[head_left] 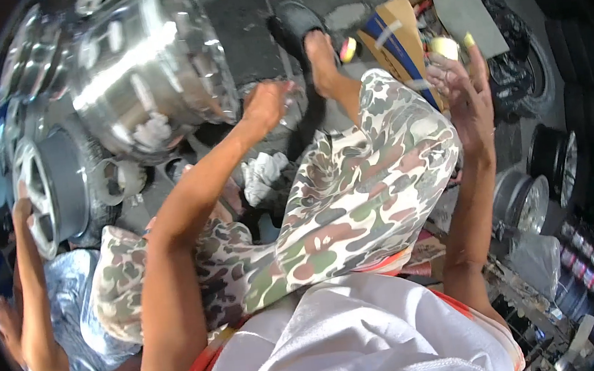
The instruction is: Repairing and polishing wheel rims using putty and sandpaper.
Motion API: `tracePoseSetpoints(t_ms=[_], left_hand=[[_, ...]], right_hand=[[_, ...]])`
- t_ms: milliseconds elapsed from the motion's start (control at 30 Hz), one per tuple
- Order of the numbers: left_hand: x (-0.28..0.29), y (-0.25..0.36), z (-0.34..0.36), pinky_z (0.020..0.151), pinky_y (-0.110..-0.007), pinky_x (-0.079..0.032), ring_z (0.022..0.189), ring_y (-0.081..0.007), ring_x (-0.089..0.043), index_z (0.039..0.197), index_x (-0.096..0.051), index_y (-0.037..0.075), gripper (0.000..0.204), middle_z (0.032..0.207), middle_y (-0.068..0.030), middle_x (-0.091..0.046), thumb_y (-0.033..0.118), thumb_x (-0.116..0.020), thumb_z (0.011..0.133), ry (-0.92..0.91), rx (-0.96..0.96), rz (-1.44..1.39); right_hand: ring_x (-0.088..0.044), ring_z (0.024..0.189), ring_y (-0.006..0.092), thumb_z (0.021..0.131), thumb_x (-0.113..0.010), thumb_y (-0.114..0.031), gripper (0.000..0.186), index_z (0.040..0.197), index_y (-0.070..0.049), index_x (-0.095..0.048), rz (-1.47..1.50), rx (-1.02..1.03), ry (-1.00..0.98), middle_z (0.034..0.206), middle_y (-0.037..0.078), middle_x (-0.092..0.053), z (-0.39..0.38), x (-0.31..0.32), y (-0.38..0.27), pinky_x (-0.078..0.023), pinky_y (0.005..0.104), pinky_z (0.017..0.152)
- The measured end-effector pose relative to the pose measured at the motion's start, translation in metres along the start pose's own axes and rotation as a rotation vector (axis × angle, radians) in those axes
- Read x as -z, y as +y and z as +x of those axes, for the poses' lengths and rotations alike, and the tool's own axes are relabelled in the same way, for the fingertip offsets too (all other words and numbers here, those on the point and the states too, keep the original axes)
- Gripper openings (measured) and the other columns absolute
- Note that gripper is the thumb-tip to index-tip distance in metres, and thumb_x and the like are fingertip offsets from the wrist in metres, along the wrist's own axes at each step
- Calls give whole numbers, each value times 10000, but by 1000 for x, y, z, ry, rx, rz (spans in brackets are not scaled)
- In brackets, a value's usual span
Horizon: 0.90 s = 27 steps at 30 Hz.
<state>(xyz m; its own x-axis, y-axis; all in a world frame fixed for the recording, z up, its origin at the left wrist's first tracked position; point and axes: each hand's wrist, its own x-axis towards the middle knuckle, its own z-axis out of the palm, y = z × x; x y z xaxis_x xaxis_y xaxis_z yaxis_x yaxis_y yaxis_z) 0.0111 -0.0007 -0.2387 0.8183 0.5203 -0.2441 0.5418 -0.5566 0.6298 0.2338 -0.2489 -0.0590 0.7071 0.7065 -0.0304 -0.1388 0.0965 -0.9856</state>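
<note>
My left hand (268,107) is closed, just right of a large shiny metal wheel rim (136,79). Something small and blurred shows at its fingertips, too unclear to name. My right hand (469,101) is raised over my knee on the right, its fingers apart, beside an open cardboard box (397,40). A bit of yellow (469,39) shows at the tip of one finger. Past that hand, a pale yellow roll (445,47) sits among the things in the box.
More wheel rims (61,187) stand on the left, where another person's hand (22,206) touches one. A crumpled white cloth (264,174) lies between my legs. On the right are a tyre (533,77), further rims (520,200) and a clear plastic bag (535,259).
</note>
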Motion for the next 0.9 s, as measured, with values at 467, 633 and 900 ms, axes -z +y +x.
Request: tracePoseSetpoints(t_ms=[467,633,900], left_hand=[[321,-71,-151,957,-365,-468,1120,-164,-627,1118,-766,163,249,1154,44,-732,354,-679,984,612,199,-620],[314,-72,-134,1032,-415,-421,1173,-177,-561,1157,-726,181,249,1240,13,-683,358,-678,989,503,240,-844],[297,-85,-130,881,-276,-412,929,-58,-530,1077,-733,173,185,1018,85,-655,328,-703,980,336,227,-893]], right_hand=[[-676,1133,314,880,-790,-153,1117,1632,-94,34,-536,176,-516,1367,267,-587,53,-260,-32,-557,402,932],[-683,932,190,885,-745,-88,1063,1611,-23,28,-344,-122,-430,1169,198,-707,92,-261,29,-553,294,831],[-636,1135,221,873,-742,-80,977,1604,26,-102,-380,-41,-381,1135,175,-712,71,-270,25,-420,364,1089]])
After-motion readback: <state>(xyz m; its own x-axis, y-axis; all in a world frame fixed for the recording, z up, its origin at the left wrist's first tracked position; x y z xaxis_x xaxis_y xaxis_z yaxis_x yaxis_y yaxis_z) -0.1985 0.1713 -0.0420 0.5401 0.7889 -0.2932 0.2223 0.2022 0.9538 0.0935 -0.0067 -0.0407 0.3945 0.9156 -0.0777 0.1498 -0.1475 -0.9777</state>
